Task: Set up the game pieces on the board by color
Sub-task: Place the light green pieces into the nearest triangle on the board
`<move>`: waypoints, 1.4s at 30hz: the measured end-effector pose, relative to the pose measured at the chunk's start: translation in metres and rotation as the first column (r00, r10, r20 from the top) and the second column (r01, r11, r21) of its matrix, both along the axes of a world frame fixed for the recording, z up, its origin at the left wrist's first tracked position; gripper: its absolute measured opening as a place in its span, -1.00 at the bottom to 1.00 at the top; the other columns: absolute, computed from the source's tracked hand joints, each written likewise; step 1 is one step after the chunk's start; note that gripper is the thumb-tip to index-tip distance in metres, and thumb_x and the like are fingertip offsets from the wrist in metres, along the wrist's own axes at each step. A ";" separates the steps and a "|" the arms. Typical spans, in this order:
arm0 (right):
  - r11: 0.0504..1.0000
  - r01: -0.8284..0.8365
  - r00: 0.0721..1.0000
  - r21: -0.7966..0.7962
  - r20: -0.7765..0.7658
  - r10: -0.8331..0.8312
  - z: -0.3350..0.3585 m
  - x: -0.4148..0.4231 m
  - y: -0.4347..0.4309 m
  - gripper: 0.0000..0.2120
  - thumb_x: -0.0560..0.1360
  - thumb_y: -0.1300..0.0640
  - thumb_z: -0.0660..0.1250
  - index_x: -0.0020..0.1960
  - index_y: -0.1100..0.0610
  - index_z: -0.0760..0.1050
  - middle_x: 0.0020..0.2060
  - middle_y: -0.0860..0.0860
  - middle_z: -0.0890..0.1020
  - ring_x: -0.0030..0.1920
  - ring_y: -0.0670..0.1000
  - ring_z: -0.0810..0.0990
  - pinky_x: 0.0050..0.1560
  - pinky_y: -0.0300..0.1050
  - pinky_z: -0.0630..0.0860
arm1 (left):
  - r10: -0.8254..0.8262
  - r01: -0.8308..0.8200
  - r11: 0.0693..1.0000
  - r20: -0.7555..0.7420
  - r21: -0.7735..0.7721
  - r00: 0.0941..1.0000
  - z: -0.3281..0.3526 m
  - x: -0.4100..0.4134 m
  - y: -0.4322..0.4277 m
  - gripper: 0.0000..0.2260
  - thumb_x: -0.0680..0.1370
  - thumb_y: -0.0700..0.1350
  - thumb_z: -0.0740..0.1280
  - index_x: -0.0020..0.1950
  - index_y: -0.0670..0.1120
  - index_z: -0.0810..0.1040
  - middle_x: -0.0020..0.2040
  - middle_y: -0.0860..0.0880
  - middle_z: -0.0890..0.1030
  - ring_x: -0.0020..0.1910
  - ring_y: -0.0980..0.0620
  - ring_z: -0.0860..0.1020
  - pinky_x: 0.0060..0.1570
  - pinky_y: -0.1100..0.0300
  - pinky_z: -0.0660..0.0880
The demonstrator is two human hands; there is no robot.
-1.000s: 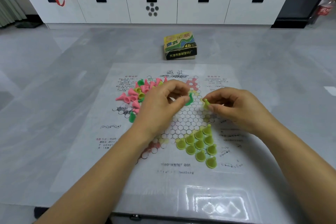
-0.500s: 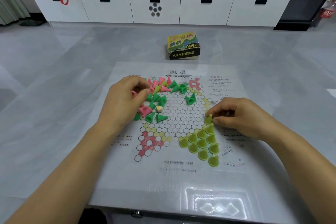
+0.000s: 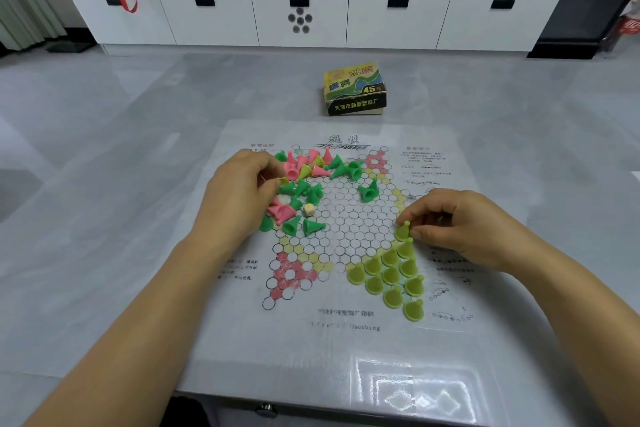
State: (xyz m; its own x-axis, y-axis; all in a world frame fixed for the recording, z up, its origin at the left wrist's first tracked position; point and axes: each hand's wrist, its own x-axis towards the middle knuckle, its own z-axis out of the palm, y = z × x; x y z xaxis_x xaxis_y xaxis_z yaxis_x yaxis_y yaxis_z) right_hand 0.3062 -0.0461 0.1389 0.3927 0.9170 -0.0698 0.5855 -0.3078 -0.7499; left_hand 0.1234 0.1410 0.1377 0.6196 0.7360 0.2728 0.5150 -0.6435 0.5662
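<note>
our right hand (image 3: 460, 229) pinches a lime plastic cone piece (image 3: 402, 231) upright on the printed paper board (image 3: 346, 340) to extend its colour's corner, while our left hand (image 3: 239, 194) pinches a second lime cone (image 3: 283, 180) from the mixed pile (image 3: 304, 184).

glossy plastic pieces (image 3: 390, 277), shiny film-covered paper board (image 3: 346, 350), cardboard box (image 3: 355, 88)
</note>
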 end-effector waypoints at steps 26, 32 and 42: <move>0.999 0.044 0.999 -0.021 -0.014 -0.044 0.000 0.002 -0.003 -0.87 0.46 0.14 0.33 -0.13 -0.09 0.56 -0.18 -0.11 0.64 -0.15 -0.13 0.58 -0.18 -0.41 0.44 | 0.082 -0.076 0.995 -0.099 0.063 0.992 -0.010 0.016 0.013 -0.86 0.48 -0.07 0.34 0.00 -0.01 0.62 -0.12 -0.01 0.51 0.01 -0.09 0.47 0.10 -0.05 0.41; 0.999 0.042 0.999 -0.014 0.000 -0.042 0.001 0.000 -0.001 -0.85 0.47 0.14 0.33 -0.15 -0.11 0.55 -0.17 -0.07 0.65 -0.12 -0.05 0.59 -0.07 -0.21 0.48 | -0.004 0.041 0.988 0.235 -0.151 0.972 0.009 0.011 0.000 -0.90 0.49 -0.15 0.33 -0.02 -0.02 0.60 -0.26 0.08 0.54 -0.36 0.22 0.51 -0.29 0.39 0.49; 0.998 0.052 0.999 -0.019 0.016 -0.052 0.002 -0.001 0.000 -0.88 0.47 0.14 0.32 -0.13 -0.08 0.56 -0.20 -0.09 0.63 -0.18 -0.09 0.56 -0.15 -0.28 0.44 | -0.366 0.387 0.901 0.137 -0.196 0.921 -0.004 0.031 -0.058 -0.66 0.47 -0.19 0.36 0.22 0.02 0.45 -0.16 0.15 0.58 -0.21 0.22 0.53 -0.19 0.47 0.39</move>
State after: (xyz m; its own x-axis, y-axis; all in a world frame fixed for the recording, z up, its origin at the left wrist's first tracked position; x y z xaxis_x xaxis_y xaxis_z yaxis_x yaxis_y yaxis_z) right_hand 0.3052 -0.0465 0.1408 0.4413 0.8938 -0.0805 0.5799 -0.3525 -0.7345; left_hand 0.1545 0.0834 0.1336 0.8411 0.5003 0.2057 0.1960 -0.6363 0.7461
